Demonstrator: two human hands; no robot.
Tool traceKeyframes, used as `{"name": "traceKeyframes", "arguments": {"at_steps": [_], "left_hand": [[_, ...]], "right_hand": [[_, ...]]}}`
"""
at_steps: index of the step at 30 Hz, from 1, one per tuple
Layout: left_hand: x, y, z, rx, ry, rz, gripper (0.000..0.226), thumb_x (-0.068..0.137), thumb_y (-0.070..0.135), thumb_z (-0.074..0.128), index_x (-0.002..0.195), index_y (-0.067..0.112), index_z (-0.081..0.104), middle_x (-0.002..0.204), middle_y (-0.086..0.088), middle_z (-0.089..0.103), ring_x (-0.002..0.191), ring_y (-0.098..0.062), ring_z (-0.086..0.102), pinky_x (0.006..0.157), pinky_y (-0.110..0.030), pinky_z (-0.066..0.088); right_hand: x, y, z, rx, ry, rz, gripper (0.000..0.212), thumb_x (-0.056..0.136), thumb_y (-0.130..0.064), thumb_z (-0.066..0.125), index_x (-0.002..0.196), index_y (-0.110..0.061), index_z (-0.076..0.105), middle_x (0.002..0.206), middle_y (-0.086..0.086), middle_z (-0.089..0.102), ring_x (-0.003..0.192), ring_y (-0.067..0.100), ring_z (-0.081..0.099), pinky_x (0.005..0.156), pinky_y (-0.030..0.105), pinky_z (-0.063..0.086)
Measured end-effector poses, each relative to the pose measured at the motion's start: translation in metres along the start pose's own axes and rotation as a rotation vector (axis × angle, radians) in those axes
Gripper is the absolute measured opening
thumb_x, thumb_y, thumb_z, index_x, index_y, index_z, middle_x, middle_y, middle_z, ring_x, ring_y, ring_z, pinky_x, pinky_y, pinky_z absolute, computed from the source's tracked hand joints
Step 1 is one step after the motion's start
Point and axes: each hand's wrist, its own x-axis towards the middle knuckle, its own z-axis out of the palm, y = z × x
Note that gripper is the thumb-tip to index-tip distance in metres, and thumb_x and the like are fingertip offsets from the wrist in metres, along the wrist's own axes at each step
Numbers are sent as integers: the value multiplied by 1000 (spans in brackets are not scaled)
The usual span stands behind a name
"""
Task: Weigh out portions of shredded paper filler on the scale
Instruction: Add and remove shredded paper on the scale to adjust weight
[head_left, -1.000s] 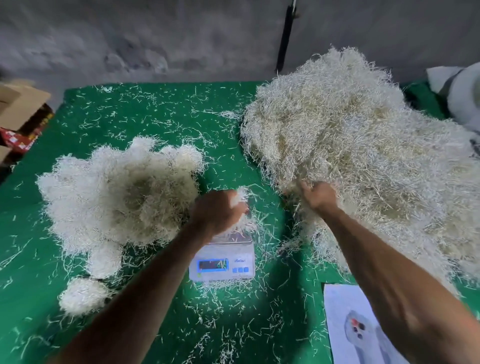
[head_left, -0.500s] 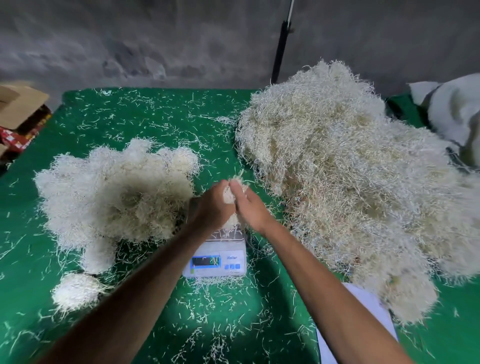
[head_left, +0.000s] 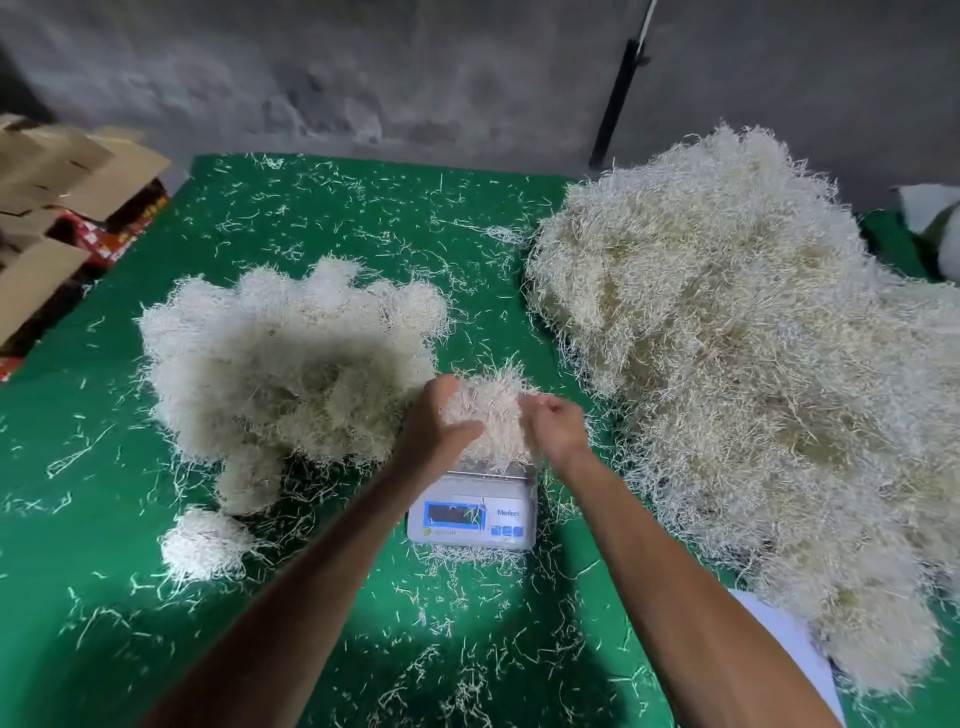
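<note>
- Left hand (head_left: 434, 434) and right hand (head_left: 556, 428) cup a tuft (head_left: 488, 410) between them, above the scale (head_left: 472, 512).
- Portioning step, I'd say; next, set it down and read the display.

You've got open cardboard boxes (head_left: 62, 208) far left off the green counter (head_left: 322, 218), a black pole (head_left: 618, 104) against the grey wall (head_left: 363, 73), white sheet (head_left: 779, 639) near right.

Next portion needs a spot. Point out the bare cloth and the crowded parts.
Free: far cloth behind the left pile, and near cloth in front of the scale between the forearms. Crowded: the right side under the big heap.
</note>
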Motion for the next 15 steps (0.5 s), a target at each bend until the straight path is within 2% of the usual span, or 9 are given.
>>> {"name": "traceKeyframes", "arguments": {"at_steps": [1,3,4,5,6,8,10,12,15], "left_hand": [[-3,-6,-4,-17,5,-23,67,82,19,79,141,14,48,122,2,59,94,-2,58,68,-2,43],[-8,-21,-12,-74,43,-39,59,85,20,77,138,19,52,111,18,60,85,11,60,62,-1,45],[-12,-26,-15,-113,60,-52,56,86,22,76,138,22,54,112,23,60,89,17,59,67,-1,44],[-15,-30,-18,-154,69,-77,52,87,23,76,136,26,57,115,24,61,97,16,59,75,-2,44],[-19,-34,-19,-201,75,-106,45,87,26,75,129,34,62,115,23,64,103,13,60,79,-7,45],[-26,-39,-17,-226,91,-133,25,84,32,73,105,44,66,102,23,68,93,4,65,80,-15,49],[-36,-38,-14,-213,91,-119,15,84,34,68,96,38,60,95,14,66,83,-7,62,80,-28,50],[-47,-35,-9,-239,89,-88,15,82,33,64,94,29,56,90,3,59,82,-11,54,78,-35,45],[-65,-27,-7,-246,92,-67,12,84,32,59,93,25,54,89,-2,54,82,-13,52,74,-49,54]], "right_hand": [[3,-1,-3,-106,54,-42,17,102,-19,60,95,-5,66,72,1,60,46,8,55,44,22,45],[8,-4,-12,-281,167,-160,17,104,-22,57,115,-12,66,80,-11,64,53,-3,66,43,13,48],[8,-4,-17,-317,193,-196,22,105,-24,55,121,-13,66,86,-14,65,64,1,71,48,20,56],[8,-2,-23,-335,211,-203,26,106,-25,53,126,-12,65,97,-10,69,78,12,76,62,32,63],[8,1,-29,-339,232,-194,29,107,-25,51,129,-12,65,112,-3,72,93,24,75,77,43,64],[5,11,-35,-337,238,-179,29,107,-23,51,130,-10,64,131,8,67,110,28,70,95,49,59],[-3,21,-38,-313,211,-184,22,106,-22,53,118,-10,67,129,9,68,101,21,69,93,45,60],[-16,30,-39,-270,199,-193,18,107,-21,52,112,-12,66,121,6,70,88,12,63,88,34,59],[-36,41,-39,-235,205,-205,16,107,-22,50,111,-21,66,106,-7,69,93,16,68,86,27,57]]}}
